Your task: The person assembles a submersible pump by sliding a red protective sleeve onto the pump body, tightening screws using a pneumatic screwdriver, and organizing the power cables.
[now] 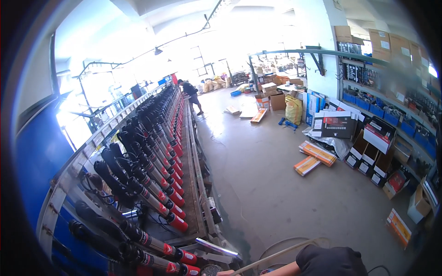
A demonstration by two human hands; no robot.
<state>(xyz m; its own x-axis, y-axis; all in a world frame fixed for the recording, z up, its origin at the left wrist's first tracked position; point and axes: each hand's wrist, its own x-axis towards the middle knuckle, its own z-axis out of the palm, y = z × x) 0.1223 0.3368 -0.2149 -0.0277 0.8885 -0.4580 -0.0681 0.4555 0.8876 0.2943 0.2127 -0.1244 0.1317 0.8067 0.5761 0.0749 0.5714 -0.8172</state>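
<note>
At the bottom edge a bare forearm comes out of a dark sleeve (pixel 329 261), and I take it for my right arm. My right hand (pixel 225 273) is mostly cut off by the lower border, so its grip is hidden. A pale thin rod or hose (pixel 276 254) slants up to the right from beside that hand; whether it is held I cannot tell. Just left of the hand sits a round, dark, grainy-topped object (pixel 212 269). Nearby lie steel tube-shaped pumps with red ends (pixel 177 221) and black coiled cables. My left hand is out of view.
A long rack (pixel 195 202) of similar pumps runs away on the left, with a person (pixel 189 94) bending beside its far end. Orange-and-white flat boxes (pixel 317 154) lie on the grey floor. At right stand shelves with blue bins (pixel 376 111) and open cartons (pixel 419 204).
</note>
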